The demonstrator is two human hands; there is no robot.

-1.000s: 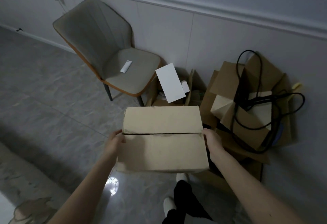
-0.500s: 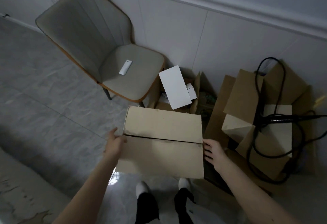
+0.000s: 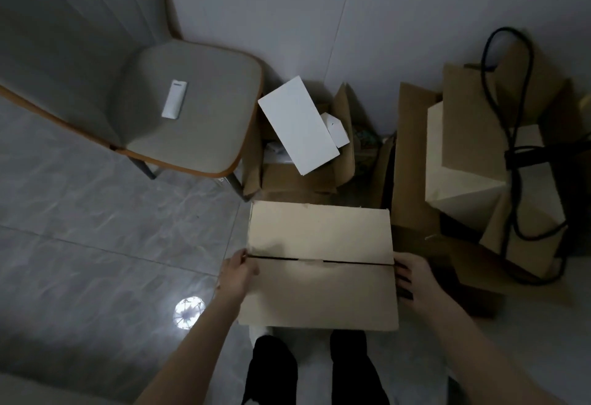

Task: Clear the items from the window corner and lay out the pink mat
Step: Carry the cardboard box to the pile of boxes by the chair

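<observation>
Closed cardboard box (image 3: 319,264) held in front of the body above the feet, left hand (image 3: 238,275) clamped on its left edge and right hand (image 3: 415,280) pressed to its right side, both at the flap seam; long axis runs left-right between the two hands, so neither is nearer. Beyond it, against the wall, an open carton (image 3: 300,177) with a white box (image 3: 297,124) leaning in it, a grey chair (image 3: 192,107) to its left, and more cardboard boxes (image 3: 473,161) draped in black cable (image 3: 511,136) to the right. No pink mat in view; clearing looks early.
</observation>
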